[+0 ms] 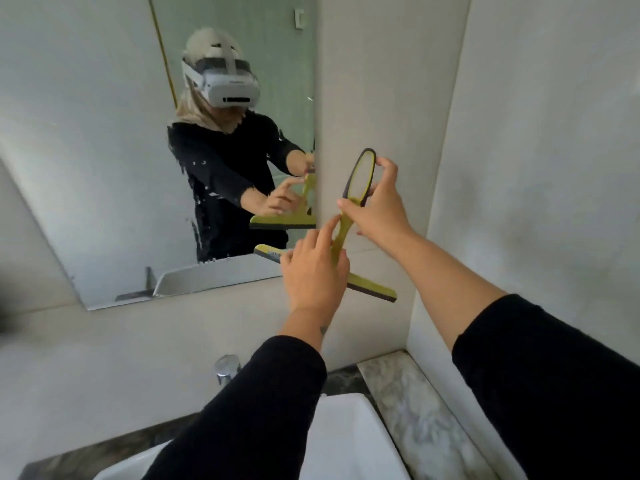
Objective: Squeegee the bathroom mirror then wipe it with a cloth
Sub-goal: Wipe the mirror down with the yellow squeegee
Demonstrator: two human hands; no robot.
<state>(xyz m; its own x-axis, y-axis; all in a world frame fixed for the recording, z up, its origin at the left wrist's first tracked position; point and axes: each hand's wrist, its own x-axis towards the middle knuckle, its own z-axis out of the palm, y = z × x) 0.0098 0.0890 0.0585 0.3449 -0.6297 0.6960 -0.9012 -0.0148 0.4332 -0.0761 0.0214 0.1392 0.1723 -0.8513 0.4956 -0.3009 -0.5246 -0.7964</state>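
Observation:
A yellow-green squeegee (358, 174) with a dark-edged loop handle is held upright in front of the mirror's lower right corner. My right hand (379, 206) grips the handle loop from the right. My left hand (313, 268) holds the neck just above the blade, fingers wrapped on it. The blade (372, 285) runs slantwise, its left end over the mirror's bottom edge and its right end over the wall. The mirror (104, 150) fills the upper left and reflects a person in black with a headset. No cloth is in view.
A white basin (349, 441) lies directly below my arms, with a chrome tap (227, 368) behind it. A marble ledge (412, 407) runs along the right. A wall corner juts out right of the mirror.

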